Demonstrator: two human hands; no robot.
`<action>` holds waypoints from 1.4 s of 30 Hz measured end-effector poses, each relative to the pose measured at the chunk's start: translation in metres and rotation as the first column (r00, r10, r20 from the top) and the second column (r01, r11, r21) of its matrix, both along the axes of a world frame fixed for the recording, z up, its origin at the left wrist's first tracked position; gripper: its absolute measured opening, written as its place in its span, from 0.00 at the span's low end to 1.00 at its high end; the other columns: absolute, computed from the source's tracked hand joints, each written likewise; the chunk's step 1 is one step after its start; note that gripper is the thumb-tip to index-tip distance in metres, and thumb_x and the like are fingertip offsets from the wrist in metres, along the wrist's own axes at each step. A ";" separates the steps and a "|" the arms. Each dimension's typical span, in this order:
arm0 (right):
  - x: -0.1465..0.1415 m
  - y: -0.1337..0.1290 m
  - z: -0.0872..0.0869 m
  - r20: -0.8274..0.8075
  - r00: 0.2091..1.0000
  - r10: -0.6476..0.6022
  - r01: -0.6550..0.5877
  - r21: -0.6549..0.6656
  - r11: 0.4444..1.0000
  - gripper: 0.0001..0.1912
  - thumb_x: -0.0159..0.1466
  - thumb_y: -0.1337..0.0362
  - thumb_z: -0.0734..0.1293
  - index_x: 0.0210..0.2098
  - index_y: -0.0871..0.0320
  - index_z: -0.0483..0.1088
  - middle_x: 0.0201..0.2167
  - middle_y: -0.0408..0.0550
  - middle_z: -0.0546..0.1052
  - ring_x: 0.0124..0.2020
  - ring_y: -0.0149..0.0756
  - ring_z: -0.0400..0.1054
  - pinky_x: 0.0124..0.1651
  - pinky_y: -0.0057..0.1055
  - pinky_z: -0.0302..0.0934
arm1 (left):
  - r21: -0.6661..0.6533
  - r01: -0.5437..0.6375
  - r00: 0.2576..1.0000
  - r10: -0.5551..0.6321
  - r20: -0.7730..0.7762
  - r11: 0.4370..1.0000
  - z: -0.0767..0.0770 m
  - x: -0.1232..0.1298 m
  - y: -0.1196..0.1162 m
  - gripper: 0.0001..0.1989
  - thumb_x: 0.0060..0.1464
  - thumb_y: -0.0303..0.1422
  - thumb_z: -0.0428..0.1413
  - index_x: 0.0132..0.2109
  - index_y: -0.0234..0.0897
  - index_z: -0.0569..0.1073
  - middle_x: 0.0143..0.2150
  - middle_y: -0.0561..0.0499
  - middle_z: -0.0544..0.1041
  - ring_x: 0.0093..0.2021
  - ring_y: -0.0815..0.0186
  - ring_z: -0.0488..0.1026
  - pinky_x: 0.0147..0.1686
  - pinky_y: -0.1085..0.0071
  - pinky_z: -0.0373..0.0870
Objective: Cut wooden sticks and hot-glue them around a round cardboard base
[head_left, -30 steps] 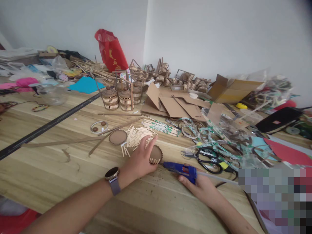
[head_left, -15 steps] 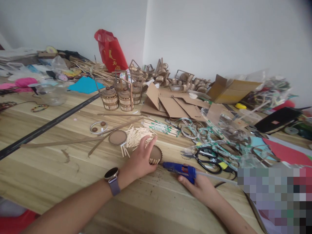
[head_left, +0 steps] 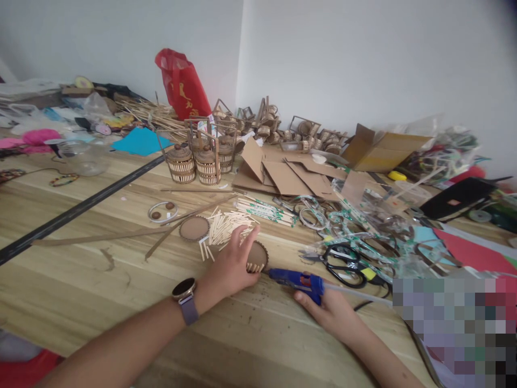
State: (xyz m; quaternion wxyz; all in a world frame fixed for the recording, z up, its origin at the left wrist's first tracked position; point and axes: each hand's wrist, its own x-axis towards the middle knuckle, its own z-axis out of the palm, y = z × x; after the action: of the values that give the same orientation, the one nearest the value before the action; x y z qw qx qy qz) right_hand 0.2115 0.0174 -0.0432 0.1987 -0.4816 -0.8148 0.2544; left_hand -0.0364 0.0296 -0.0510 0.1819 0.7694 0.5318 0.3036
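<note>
My left hand [head_left: 235, 262] grips the near edge of a round cardboard disc [head_left: 257, 253], on whose front rim several short sticks stand upright. Its fingers partly hide the disc's left side. In my right hand [head_left: 333, 310] is a blue hot glue gun [head_left: 297, 281], its nozzle pointing left at the disc's near right edge. A clear glue stick [head_left: 365, 296] sticks out from the back of the gun. Just beyond my left hand lies a pile of short wooden sticks [head_left: 226, 226]. A second cardboard disc [head_left: 194, 228] rests left of that pile.
Black-handled scissors [head_left: 343, 264] lie right of the disc. Small stick baskets [head_left: 208, 164] with handles stand behind, near cut cardboard sheets [head_left: 283, 175]. Wrapped sticks [head_left: 264, 210], a white ring [head_left: 162, 212] and a red bag [head_left: 183, 86] are also on the table.
Both hands, the disc and the glue gun hold nearly the same positions. The whole view has shifted very slightly.
</note>
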 end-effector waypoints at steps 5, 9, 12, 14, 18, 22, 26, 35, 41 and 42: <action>0.001 -0.001 -0.001 -0.045 0.998 -0.051 0.050 -0.038 0.998 0.21 0.61 0.47 0.60 0.34 0.57 0.74 0.33 0.54 0.80 0.35 0.47 0.74 0.38 0.39 0.68 | -0.007 -0.005 1.000 0.005 0.010 1.000 0.001 0.000 0.000 0.52 0.42 0.25 0.63 0.68 0.50 0.43 0.66 0.41 0.49 0.63 0.48 0.59 0.58 0.52 0.64; -0.001 0.008 0.000 -0.178 0.951 -0.252 0.229 -0.138 0.963 0.25 0.58 0.41 0.62 0.33 0.57 0.73 0.30 0.52 0.79 0.33 0.46 0.73 0.38 0.39 0.67 | -0.030 -0.013 1.000 0.013 -0.012 0.999 0.000 0.000 0.000 0.52 0.43 0.25 0.62 0.68 0.49 0.42 0.66 0.40 0.47 0.60 0.48 0.63 0.55 0.52 0.67; -0.003 0.023 0.002 -0.307 0.860 -0.408 0.293 -0.358 0.887 0.26 0.58 0.39 0.63 0.31 0.57 0.70 0.21 0.46 0.73 0.24 0.38 0.68 0.28 0.32 0.63 | -0.006 -0.012 1.000 0.012 -0.006 1.000 -0.002 0.000 0.000 0.52 0.43 0.26 0.62 0.68 0.51 0.41 0.67 0.41 0.47 0.60 0.48 0.63 0.55 0.52 0.67; -0.001 0.033 0.006 -0.373 0.821 -0.432 0.248 -0.448 0.859 0.25 0.57 0.39 0.64 0.31 0.57 0.68 0.21 0.44 0.72 0.23 0.35 0.67 0.27 0.30 0.61 | 0.002 -0.007 1.000 0.007 -0.009 1.000 -0.002 0.000 0.001 0.53 0.43 0.26 0.63 0.68 0.51 0.41 0.67 0.41 0.47 0.61 0.48 0.62 0.55 0.53 0.67; 0.010 0.048 0.023 -0.079 0.942 -0.327 0.295 -0.273 0.916 0.21 0.60 0.45 0.62 0.28 0.57 0.69 0.23 0.46 0.74 0.24 0.37 0.67 0.28 0.31 0.58 | -0.018 -0.003 0.999 0.002 -0.038 1.000 0.000 0.000 0.001 0.54 0.43 0.26 0.63 0.68 0.52 0.39 0.67 0.41 0.47 0.60 0.49 0.63 0.55 0.54 0.68; 0.006 0.053 0.053 0.377 0.860 -0.344 0.353 0.046 0.934 0.15 0.64 0.56 0.61 0.26 0.56 0.71 0.24 0.49 0.76 0.27 0.40 0.69 0.28 0.30 0.52 | -0.024 0.009 0.999 -0.010 -0.049 1.000 0.000 0.001 0.001 0.54 0.43 0.26 0.63 0.68 0.53 0.38 0.67 0.42 0.46 0.60 0.50 0.63 0.54 0.55 0.68; -0.032 0.070 0.074 0.485 0.819 -0.307 0.206 0.251 0.946 0.13 0.66 0.61 0.61 0.31 0.58 0.73 0.32 0.53 0.79 0.33 0.41 0.72 0.32 0.29 0.55 | -0.010 0.019 0.999 -0.020 -0.035 1.000 -0.002 0.001 0.000 0.54 0.42 0.26 0.63 0.68 0.54 0.38 0.67 0.43 0.46 0.62 0.49 0.60 0.55 0.55 0.68; -0.125 0.134 0.043 0.524 0.850 -0.055 -0.042 0.172 0.984 0.09 0.65 0.66 0.65 0.45 0.60 0.71 0.38 0.50 0.78 0.39 0.38 0.73 0.42 0.33 0.64 | -0.004 0.022 1.000 -0.022 -0.021 1.000 -0.005 0.001 0.000 0.54 0.41 0.26 0.62 0.68 0.51 0.40 0.66 0.43 0.47 0.62 0.48 0.59 0.57 0.52 0.65; -0.132 0.140 0.028 0.465 0.880 -0.094 0.001 0.197 0.980 0.11 0.66 0.64 0.65 0.46 0.63 0.70 0.44 0.53 0.75 0.44 0.40 0.71 0.48 0.41 0.65 | -0.017 0.039 0.999 -0.040 -0.022 0.999 -0.002 0.000 0.000 0.53 0.42 0.26 0.62 0.68 0.51 0.40 0.66 0.42 0.47 0.62 0.48 0.59 0.58 0.51 0.63; -0.128 0.139 0.029 0.434 0.896 -0.088 -0.002 0.202 0.979 0.09 0.65 0.68 0.64 0.45 0.64 0.70 0.43 0.55 0.76 0.44 0.41 0.71 0.48 0.40 0.63 | -0.015 0.041 0.999 -0.042 -0.024 0.999 -0.002 0.000 -0.001 0.53 0.42 0.26 0.62 0.68 0.51 0.40 0.66 0.42 0.47 0.62 0.48 0.59 0.58 0.51 0.63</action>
State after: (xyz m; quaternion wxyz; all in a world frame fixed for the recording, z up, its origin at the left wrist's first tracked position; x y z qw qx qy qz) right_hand 0.0831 0.1566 -0.0145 0.0613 -0.5225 -0.8488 0.0523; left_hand -0.0361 0.0291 -0.0525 0.1875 0.7824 0.5202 0.2865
